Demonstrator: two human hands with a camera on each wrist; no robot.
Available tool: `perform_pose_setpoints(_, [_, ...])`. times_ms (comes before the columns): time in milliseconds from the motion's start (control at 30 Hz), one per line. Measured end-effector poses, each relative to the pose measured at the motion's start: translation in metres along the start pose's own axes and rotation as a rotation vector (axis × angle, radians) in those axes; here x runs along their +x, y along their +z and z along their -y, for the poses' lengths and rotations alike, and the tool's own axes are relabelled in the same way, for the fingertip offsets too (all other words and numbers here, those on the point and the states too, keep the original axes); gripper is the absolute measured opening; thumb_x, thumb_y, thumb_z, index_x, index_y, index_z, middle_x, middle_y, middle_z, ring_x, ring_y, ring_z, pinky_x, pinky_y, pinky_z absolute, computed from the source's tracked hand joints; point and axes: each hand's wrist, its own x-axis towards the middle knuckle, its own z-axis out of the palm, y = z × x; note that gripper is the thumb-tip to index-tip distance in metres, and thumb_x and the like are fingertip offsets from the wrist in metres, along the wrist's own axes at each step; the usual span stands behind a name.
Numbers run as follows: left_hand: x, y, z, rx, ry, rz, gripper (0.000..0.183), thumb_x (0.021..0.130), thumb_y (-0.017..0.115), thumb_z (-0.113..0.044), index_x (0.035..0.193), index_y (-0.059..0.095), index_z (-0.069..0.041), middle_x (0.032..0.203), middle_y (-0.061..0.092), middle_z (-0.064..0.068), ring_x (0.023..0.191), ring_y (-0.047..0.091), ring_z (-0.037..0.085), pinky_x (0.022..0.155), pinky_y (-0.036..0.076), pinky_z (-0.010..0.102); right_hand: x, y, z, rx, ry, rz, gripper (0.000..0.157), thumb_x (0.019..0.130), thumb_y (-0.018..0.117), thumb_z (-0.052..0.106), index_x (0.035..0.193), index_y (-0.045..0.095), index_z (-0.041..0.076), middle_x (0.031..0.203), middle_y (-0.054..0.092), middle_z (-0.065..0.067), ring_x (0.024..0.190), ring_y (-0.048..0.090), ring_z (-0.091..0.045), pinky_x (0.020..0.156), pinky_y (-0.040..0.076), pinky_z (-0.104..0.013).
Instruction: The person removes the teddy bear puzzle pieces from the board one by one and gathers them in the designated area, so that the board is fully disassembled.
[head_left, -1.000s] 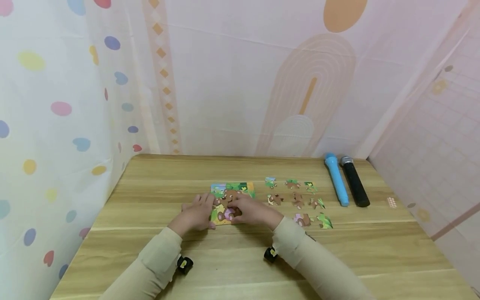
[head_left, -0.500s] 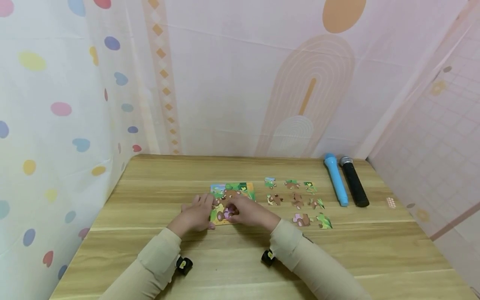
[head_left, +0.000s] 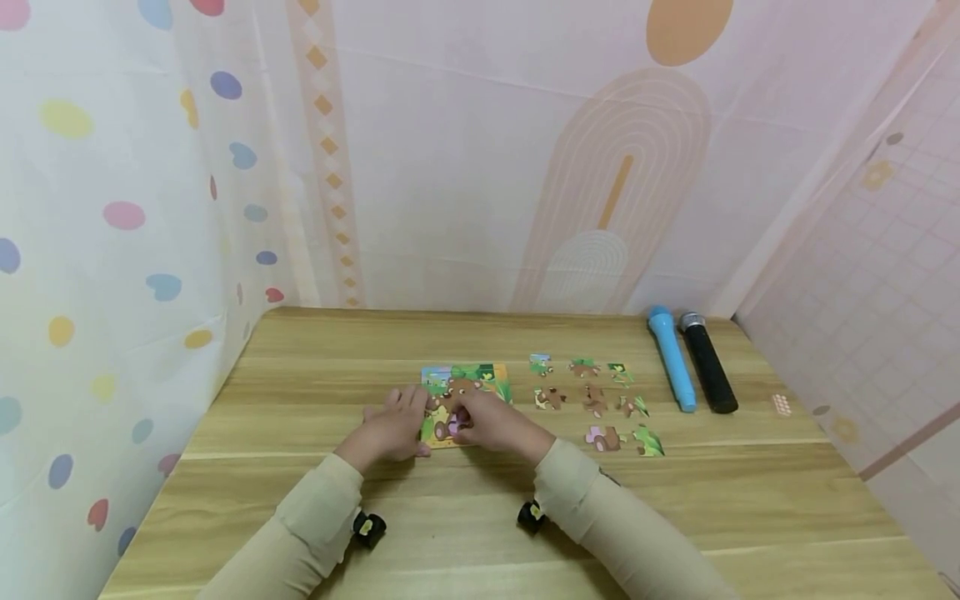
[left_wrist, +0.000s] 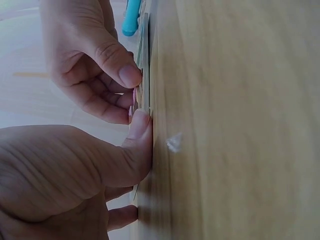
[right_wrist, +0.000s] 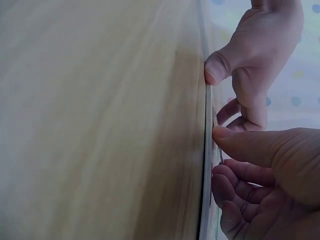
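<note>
A jigsaw board (head_left: 480, 372) with a brown bear picture lies flat on the table. My left hand (head_left: 390, 427) holds its left side, the thumb against the front edge and the fingers over the left part. Above the lower middle of the board, my right hand (head_left: 501, 427) pinches a thin jigsaw piece (right_wrist: 221, 156), tilted and mostly hidden by the fingers. In the left wrist view, both thumbs appear close together along the board's edge. Whether the piece touches the board cannot be told.
Several loose jigsaw pieces (head_left: 595, 400) lie in rough rows right of the board. Beyond them are a blue microphone (head_left: 673, 358) and a black microphone (head_left: 709, 364). A small dotted patch (head_left: 782, 405) lies near the wooden table's (head_left: 315, 350) right edge. Printed curtains stand behind.
My right hand has shifted slightly left over the board, still pinching the jigsaw piece. The left hand stays in place, and the loose pieces have not moved.
</note>
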Motion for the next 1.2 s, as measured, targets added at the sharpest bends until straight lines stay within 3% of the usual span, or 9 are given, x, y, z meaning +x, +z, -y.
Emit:
perform_pose_setpoints(467, [-0.001, -0.003, -0.002, -0.017, -0.013, 0.026, 0.058, 0.085, 0.083, -0.021, 0.125, 0.043, -0.007, 0.123, 0.042, 0.011, 0.105, 0.036, 0.029, 0.079, 0.037, 0.052, -0.004, 0.0, -0.003, 0.003, 0.014, -0.006, 0.018, 0.095, 0.073, 0.011, 0.11, 0.066, 0.006, 0.097, 0.068, -0.002, 0.086, 0.063, -0.009, 0.076, 0.053, -0.023])
perform_pose_setpoints(733, [-0.004, -0.005, -0.004, -0.017, -0.015, 0.029, 0.058, 0.086, 0.082, -0.022, 0.126, 0.043, -0.007, 0.124, 0.042, 0.012, 0.105, 0.035, 0.029, 0.079, 0.037, 0.052, -0.014, -0.005, -0.006, 0.05, 0.047, -0.026, 0.02, 0.095, 0.073, 0.01, 0.113, 0.068, 0.004, 0.092, 0.067, -0.001, 0.077, 0.057, -0.007, 0.068, 0.05, -0.023])
perform_pose_setpoints(867, [-0.004, -0.004, -0.003, -0.014, -0.013, 0.03, 0.058, 0.086, 0.081, -0.022, 0.127, 0.043, -0.007, 0.124, 0.041, 0.011, 0.105, 0.035, 0.028, 0.078, 0.036, 0.05, -0.018, -0.008, -0.009, 0.055, 0.068, -0.021, 0.012, 0.097, 0.071, 0.011, 0.108, 0.071, 0.006, 0.088, 0.064, 0.002, 0.074, 0.055, -0.007, 0.066, 0.049, -0.024])
perform_pose_setpoints(1033, [-0.004, -0.003, -0.003, -0.003, -0.01, 0.037, 0.056, 0.087, 0.081, -0.022, 0.126, 0.043, -0.007, 0.122, 0.041, 0.011, 0.104, 0.035, 0.028, 0.077, 0.036, 0.049, -0.026, -0.011, -0.014, 0.03, 0.085, -0.024, 0.014, 0.097, 0.07, 0.015, 0.109, 0.071, 0.009, 0.096, 0.066, 0.0, 0.085, 0.061, -0.01, 0.075, 0.052, -0.027])
perform_pose_setpoints(1200, [-0.002, -0.001, -0.002, 0.014, -0.008, 0.033, 0.055, 0.088, 0.08, -0.022, 0.126, 0.043, -0.007, 0.122, 0.04, 0.011, 0.104, 0.034, 0.028, 0.077, 0.036, 0.049, -0.034, -0.013, -0.02, 0.041, 0.114, -0.04, 0.027, 0.097, 0.071, 0.015, 0.122, 0.069, 0.005, 0.106, 0.068, -0.004, 0.095, 0.062, -0.016, 0.082, 0.054, -0.032])
